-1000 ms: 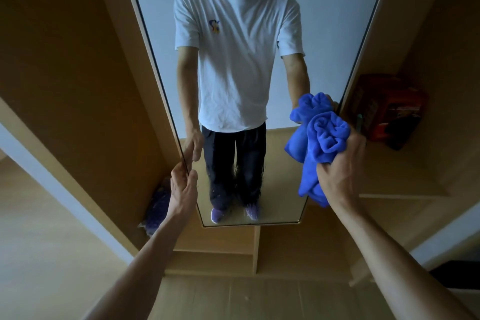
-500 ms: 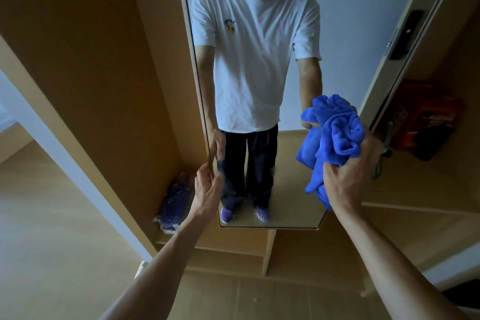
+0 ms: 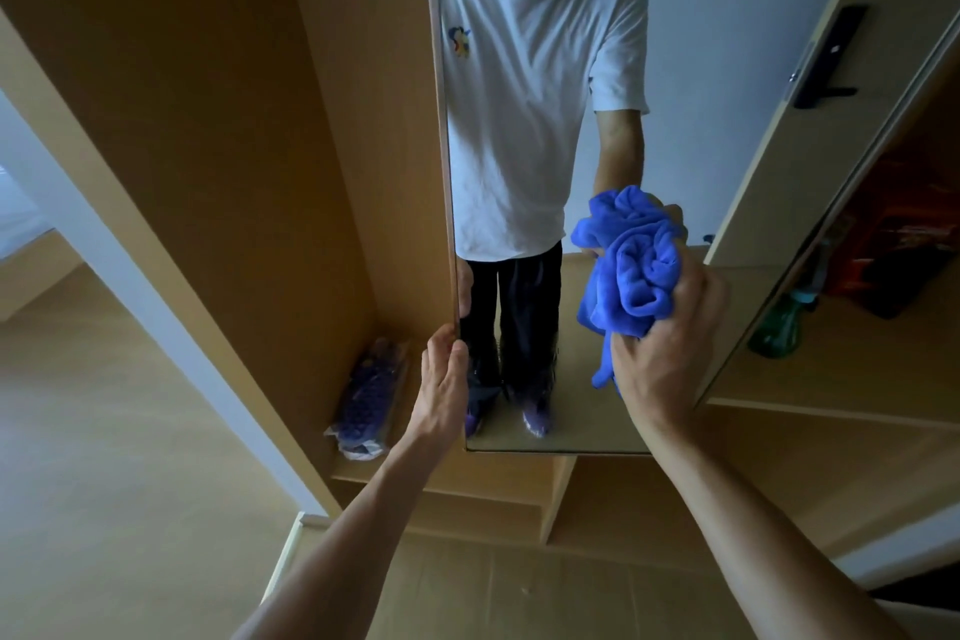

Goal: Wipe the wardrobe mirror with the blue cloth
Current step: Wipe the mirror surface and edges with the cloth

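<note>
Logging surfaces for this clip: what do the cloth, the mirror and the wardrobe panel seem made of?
Cloth: soft plush fabric, likely microfibre, by its fuzzy bunched folds.
Mirror: glossy glass, sharp reflection.
Panel: matte light wood or laminate, faint grain.

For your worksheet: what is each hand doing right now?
Left hand: grips the wardrobe mirror at its edge.
Right hand: holds the bunched blue cloth.
</note>
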Available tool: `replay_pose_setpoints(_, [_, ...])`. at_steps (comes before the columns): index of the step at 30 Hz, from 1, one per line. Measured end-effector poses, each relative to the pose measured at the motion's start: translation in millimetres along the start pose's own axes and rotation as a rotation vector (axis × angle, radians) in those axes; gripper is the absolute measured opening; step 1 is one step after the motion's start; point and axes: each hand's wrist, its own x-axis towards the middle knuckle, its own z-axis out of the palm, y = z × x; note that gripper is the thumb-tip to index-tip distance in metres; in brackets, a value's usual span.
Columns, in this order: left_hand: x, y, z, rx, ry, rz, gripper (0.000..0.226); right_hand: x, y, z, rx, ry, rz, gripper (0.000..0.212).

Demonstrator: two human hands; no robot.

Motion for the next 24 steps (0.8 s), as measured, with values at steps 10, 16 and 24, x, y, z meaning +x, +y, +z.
replay_pose_setpoints(10, [0.1, -2.4, -8.7, 0.013, -0.038, 0.018, 0.041, -30.1, -19.2, 45.2, 0.015, -0.006, -0.21, 0.056])
replay_pose_setpoints(16, [-0.3, 2.7, -14.1, -0.043, -0.071, 0.001, 0.04, -49.0, -55.1, 57.5, 0.01, -0.158, -0.26, 0.067])
replay_pose_setpoints(24, [-3.9, 15.3, -21.6, -0.132, -0.11, -0.055, 0.022, -62.4, -82.0, 66.4, 0.025, -0.298, -0.251, 0.076])
